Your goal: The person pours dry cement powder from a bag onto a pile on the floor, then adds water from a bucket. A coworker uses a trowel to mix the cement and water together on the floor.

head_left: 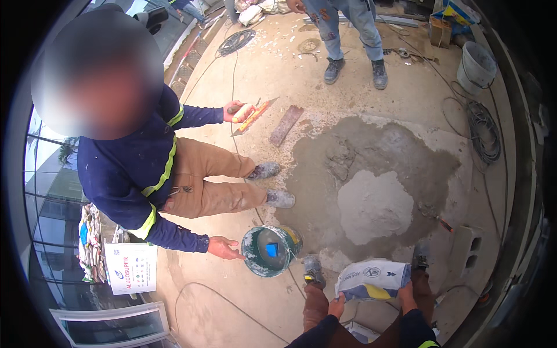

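A white, blue and yellow paper bag (371, 279) is stretched between my two hands, low in the view. My left hand (336, 305) is closed on its near left corner, and my right hand (407, 294) on its right edge. The bag looks flattened; whether any powder is left inside is hidden. Just beyond it, a pale grey heap of dry powder (374, 206) sits in the middle of a darker wet patch of mix (310, 168) on the floor. A tool with an orange-tipped handle (445, 225) lies at the right edge of the patch.
On the left stands a co-worker (122, 168) holding a trowel (255, 118), one hand beside a green bucket (250, 268) of water. Another person (354, 29) stands at the back. A plank (286, 125), concrete block (464, 249), pale bucket (477, 66) and coiled cable (484, 133) surround the patch.
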A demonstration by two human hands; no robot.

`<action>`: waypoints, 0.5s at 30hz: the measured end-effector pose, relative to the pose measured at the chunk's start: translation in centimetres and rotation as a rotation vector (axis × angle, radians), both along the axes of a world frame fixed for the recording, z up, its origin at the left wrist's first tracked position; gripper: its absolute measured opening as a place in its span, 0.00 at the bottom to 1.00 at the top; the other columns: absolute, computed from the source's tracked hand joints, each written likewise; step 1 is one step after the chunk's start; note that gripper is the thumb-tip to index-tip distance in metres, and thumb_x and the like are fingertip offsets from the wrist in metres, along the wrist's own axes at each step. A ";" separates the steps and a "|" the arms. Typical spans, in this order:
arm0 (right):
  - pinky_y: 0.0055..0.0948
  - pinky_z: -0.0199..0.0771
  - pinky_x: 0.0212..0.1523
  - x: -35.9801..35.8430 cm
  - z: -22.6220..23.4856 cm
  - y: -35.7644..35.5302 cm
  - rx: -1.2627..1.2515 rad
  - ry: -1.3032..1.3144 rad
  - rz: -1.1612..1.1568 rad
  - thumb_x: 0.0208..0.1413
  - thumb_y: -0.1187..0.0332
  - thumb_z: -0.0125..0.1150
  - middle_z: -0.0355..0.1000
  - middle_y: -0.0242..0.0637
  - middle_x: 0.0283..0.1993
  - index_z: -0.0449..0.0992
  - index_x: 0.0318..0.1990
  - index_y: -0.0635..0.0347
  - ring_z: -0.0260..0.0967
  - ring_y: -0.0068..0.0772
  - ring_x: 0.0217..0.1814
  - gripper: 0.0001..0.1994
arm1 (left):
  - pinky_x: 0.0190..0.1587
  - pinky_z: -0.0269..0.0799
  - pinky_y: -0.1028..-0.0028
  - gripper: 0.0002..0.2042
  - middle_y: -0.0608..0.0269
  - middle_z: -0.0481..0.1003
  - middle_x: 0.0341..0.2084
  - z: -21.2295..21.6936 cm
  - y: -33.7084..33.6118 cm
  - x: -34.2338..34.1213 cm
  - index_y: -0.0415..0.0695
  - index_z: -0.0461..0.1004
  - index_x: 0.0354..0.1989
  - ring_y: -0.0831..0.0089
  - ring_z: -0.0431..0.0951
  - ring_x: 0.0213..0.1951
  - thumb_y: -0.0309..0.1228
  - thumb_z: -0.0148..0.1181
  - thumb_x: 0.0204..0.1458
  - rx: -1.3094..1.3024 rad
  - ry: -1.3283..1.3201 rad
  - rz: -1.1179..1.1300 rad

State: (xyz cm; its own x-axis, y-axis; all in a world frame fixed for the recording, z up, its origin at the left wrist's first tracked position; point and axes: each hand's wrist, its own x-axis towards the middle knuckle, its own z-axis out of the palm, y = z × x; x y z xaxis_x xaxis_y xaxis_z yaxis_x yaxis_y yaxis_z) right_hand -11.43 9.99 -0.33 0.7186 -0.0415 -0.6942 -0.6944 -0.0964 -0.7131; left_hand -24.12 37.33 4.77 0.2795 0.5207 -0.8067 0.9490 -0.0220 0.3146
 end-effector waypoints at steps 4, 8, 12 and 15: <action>0.32 0.74 0.51 0.1 0.1 0.3 -0.452 0.166 0.101 0.53 0.79 0.62 0.77 0.43 0.50 0.74 0.54 0.67 0.75 0.38 0.51 0.19 | 0.46 0.71 0.65 0.33 0.54 0.78 0.42 -1.0 -1.2 -0.4 0.35 0.76 0.51 0.65 0.77 0.43 0.59 0.54 0.58 -0.189 -0.058 0.436; 0.32 0.74 0.50 -0.5 1.3 1.1 -0.128 -0.038 -0.046 0.57 0.80 0.53 0.77 0.43 0.48 0.75 0.53 0.67 0.76 0.36 0.49 0.16 | 0.49 0.71 0.58 0.30 0.55 0.73 0.53 -3.9 -0.2 -1.8 0.40 0.71 0.58 0.62 0.74 0.50 0.55 0.56 0.59 -0.261 0.018 0.596; 0.32 0.75 0.48 -2.7 3.2 2.8 -0.234 -0.089 -0.030 0.62 0.79 0.44 0.77 0.40 0.45 0.75 0.53 0.66 0.76 0.33 0.46 0.16 | 0.49 0.72 0.55 0.28 0.55 0.71 0.55 -5.9 3.1 -2.9 0.41 0.70 0.58 0.60 0.73 0.52 0.51 0.57 0.59 -0.305 0.122 0.390; 0.33 0.75 0.47 -6.0 4.1 3.2 -0.171 -0.046 -0.081 0.63 0.77 0.42 0.76 0.38 0.43 0.74 0.50 0.65 0.76 0.31 0.45 0.14 | 0.44 0.73 0.56 0.28 0.56 0.73 0.53 -4.9 3.2 -6.1 0.38 0.71 0.57 0.59 0.74 0.50 0.51 0.57 0.59 -0.304 0.179 0.430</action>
